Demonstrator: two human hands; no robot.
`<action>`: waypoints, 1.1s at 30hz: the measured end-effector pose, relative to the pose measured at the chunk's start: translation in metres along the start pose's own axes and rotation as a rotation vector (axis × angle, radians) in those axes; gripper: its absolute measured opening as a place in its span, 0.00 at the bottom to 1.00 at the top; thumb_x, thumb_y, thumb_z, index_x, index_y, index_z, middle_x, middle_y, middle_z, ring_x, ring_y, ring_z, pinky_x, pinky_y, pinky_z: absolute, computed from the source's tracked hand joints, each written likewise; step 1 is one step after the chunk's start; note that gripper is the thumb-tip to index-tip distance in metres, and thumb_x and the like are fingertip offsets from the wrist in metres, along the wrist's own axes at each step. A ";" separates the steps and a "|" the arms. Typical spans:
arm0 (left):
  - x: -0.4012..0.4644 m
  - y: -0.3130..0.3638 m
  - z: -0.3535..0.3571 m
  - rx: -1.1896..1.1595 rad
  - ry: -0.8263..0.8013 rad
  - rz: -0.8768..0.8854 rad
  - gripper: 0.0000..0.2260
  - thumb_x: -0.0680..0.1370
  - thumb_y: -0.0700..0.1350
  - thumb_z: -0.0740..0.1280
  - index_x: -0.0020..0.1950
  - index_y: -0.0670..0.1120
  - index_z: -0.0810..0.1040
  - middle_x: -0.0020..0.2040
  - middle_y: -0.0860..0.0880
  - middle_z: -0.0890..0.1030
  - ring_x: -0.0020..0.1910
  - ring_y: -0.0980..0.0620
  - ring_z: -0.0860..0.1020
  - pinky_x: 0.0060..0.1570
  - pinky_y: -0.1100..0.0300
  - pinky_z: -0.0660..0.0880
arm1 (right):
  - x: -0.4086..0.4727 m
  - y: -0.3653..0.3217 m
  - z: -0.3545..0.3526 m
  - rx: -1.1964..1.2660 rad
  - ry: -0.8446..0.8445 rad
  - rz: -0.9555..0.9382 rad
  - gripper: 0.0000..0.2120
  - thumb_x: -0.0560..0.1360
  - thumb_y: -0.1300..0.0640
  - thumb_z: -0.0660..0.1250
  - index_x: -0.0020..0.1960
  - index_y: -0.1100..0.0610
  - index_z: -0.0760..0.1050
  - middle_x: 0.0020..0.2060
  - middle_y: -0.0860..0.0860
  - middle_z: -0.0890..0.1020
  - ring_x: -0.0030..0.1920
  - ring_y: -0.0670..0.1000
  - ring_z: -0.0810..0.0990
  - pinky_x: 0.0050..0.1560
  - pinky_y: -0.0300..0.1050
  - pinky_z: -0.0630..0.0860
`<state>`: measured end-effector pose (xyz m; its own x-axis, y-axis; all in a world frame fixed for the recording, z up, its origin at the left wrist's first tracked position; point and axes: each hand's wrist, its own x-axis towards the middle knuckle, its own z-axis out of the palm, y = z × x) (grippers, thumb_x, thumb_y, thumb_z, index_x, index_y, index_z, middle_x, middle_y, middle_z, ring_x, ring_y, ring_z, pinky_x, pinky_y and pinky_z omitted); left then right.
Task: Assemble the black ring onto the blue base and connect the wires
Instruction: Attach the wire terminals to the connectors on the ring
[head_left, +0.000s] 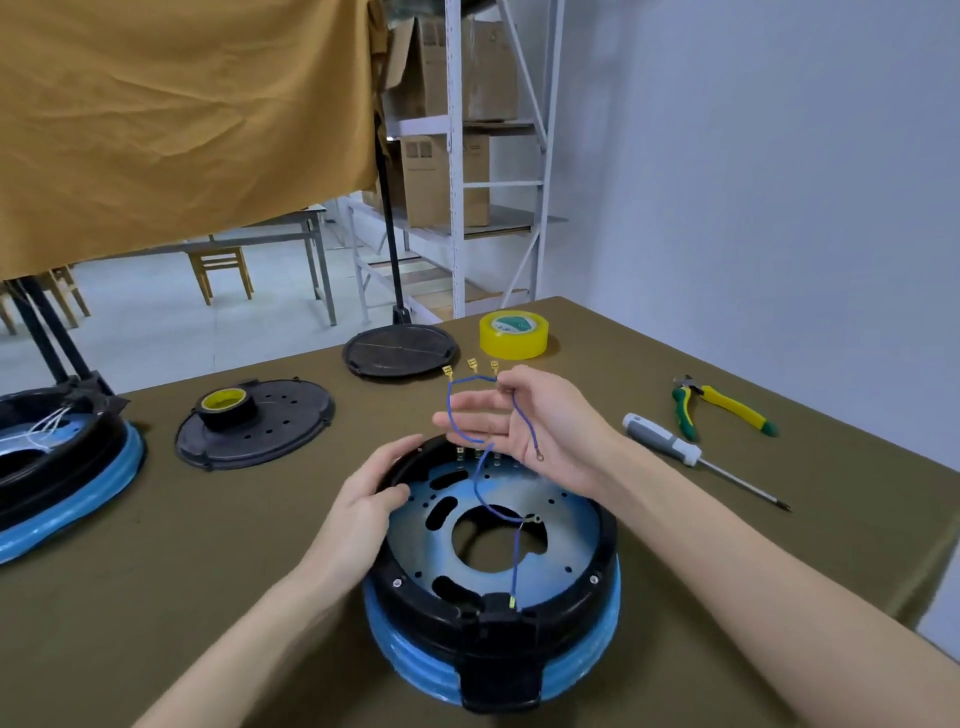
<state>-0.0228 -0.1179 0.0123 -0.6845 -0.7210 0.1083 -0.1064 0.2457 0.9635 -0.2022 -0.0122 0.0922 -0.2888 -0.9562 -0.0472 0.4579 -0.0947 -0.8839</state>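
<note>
The black ring sits on the blue base at the table's near middle, with a blue plate inside it. My left hand grips the ring's left rim, thumb inside. My right hand is raised above the ring's far edge and pinches blue wires between thumb and forefinger; their brass terminals stick up above the fingers. One blue wire runs down across the plate to a black connector block at the ring's near edge.
A second black-and-blue assembly stands at the left edge. A black cover carrying a tape roll, another black disc, yellow tape, a screwdriver and pliers lie on the olive cloth.
</note>
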 end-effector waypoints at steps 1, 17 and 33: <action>-0.007 0.000 0.003 0.028 0.000 0.003 0.26 0.83 0.32 0.58 0.71 0.60 0.74 0.67 0.61 0.78 0.69 0.58 0.75 0.65 0.57 0.73 | 0.000 -0.001 0.001 0.064 0.016 0.002 0.07 0.84 0.63 0.50 0.49 0.59 0.65 0.49 0.68 0.82 0.55 0.71 0.84 0.57 0.62 0.83; -0.026 0.013 0.023 0.091 -0.114 -0.010 0.16 0.86 0.37 0.57 0.67 0.52 0.78 0.64 0.52 0.82 0.65 0.51 0.79 0.69 0.51 0.74 | -0.052 -0.030 -0.006 -0.379 -0.022 0.324 0.09 0.87 0.61 0.54 0.55 0.65 0.70 0.46 0.64 0.86 0.44 0.60 0.88 0.40 0.47 0.85; -0.043 0.005 0.047 0.231 -0.015 0.103 0.18 0.85 0.45 0.58 0.73 0.60 0.69 0.67 0.61 0.72 0.69 0.59 0.66 0.68 0.59 0.67 | -0.041 0.032 -0.047 -1.163 0.227 0.199 0.09 0.82 0.60 0.64 0.46 0.62 0.80 0.31 0.52 0.83 0.22 0.48 0.79 0.22 0.39 0.67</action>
<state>-0.0273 -0.0555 0.0006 -0.7103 -0.6755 0.1978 -0.1964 0.4600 0.8659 -0.2148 0.0373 0.0439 -0.4941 -0.8442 -0.2077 -0.4881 0.4671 -0.7373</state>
